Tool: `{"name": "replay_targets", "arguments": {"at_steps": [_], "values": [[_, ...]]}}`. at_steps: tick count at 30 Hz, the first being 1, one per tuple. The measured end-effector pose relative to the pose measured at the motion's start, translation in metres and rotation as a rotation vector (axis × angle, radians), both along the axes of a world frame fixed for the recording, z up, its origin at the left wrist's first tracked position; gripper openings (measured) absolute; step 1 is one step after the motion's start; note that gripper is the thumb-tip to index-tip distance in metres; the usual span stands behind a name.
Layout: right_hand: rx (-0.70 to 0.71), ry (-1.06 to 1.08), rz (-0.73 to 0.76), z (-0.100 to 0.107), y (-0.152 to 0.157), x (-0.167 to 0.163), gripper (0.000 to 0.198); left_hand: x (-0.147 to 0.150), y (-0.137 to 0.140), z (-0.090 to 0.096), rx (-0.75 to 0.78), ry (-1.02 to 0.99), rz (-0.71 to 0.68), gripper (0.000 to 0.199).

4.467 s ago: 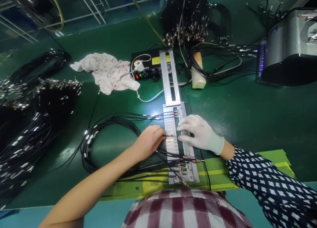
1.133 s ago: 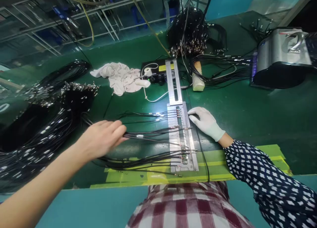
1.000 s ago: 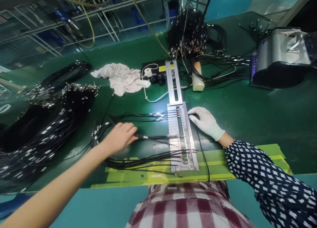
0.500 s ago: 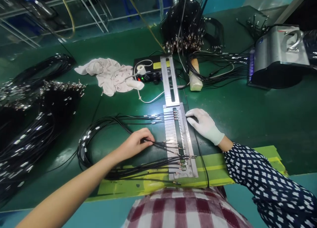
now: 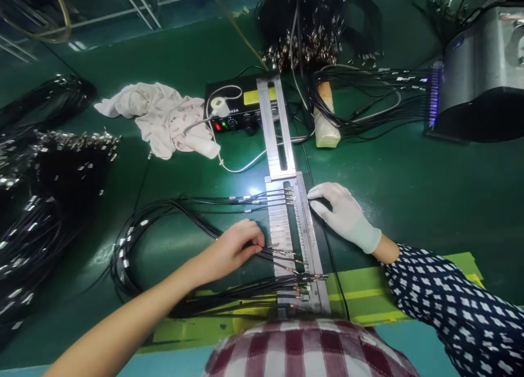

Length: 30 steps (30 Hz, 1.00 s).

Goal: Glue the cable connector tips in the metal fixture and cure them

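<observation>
My left hand [image 5: 239, 249], bare, pinches a small bunch of thin black cables [image 5: 282, 257] beside the slotted metal fixture [image 5: 280, 229]. Their metal-tipped ends fan out over the fixture's middle. Several cables [image 5: 257, 202] lie in the slots at its far end, tips in a row. Another bundle of black cables [image 5: 245, 292] crosses its near end. My right hand [image 5: 344, 216] wears a white glove. Its thumb and forefinger come together at the fixture's right edge; what lies between them is too small to make out.
Behind the fixture stands a black control box [image 5: 237, 115] with lit indicators, next to a crumpled white cloth [image 5: 159, 115]. Piles of black cables [image 5: 69, 175] lie at left, more cables [image 5: 319, 44] at the back. A metal-cased device [image 5: 483, 71] with a purple-lit front sits at right.
My left hand has shifted slightly right and nearer me with the cables still pinched. My right hand stays at the fixture's edge. The whole view has shifted a little.
</observation>
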State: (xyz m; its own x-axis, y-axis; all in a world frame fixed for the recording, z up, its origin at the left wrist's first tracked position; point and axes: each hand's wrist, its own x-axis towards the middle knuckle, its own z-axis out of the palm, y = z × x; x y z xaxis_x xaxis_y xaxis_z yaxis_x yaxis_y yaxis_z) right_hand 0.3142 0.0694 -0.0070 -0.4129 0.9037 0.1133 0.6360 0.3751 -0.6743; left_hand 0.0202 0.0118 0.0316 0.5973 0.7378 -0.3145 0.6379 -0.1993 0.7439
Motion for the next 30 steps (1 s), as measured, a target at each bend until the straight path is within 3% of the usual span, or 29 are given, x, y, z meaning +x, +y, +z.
{"name": "replay_targets", "arguments": {"at_steps": [3,6,10,14,19,25,30], "values": [[-0.005,0.002,-0.002,0.0,0.0,0.0,0.008,-0.001,0.007,0.0,0.015,-0.066,0.106,0.012],[-0.011,0.0,-0.005,-0.001,0.0,0.0,0.008,0.004,0.018,-0.004,0.22,-0.096,0.162,0.012],[-0.017,-0.003,-0.014,0.0,0.0,0.0,0.009,0.01,0.033,-0.015,0.485,-0.056,-0.002,0.027],[-0.023,-0.003,-0.015,0.001,-0.001,0.0,0.009,0.011,0.041,-0.021,0.639,-0.015,-0.088,0.034],[-0.03,-0.012,-0.016,0.002,-0.001,-0.001,0.009,0.015,0.047,-0.02,0.726,0.038,-0.16,0.032],[-0.028,-0.005,-0.006,0.003,0.0,-0.001,0.008,0.023,0.054,-0.018,0.701,0.042,-0.188,0.03],[-0.028,0.003,-0.01,0.002,0.0,-0.001,0.008,0.023,0.037,-0.024,0.83,0.087,-0.131,0.027]]}}
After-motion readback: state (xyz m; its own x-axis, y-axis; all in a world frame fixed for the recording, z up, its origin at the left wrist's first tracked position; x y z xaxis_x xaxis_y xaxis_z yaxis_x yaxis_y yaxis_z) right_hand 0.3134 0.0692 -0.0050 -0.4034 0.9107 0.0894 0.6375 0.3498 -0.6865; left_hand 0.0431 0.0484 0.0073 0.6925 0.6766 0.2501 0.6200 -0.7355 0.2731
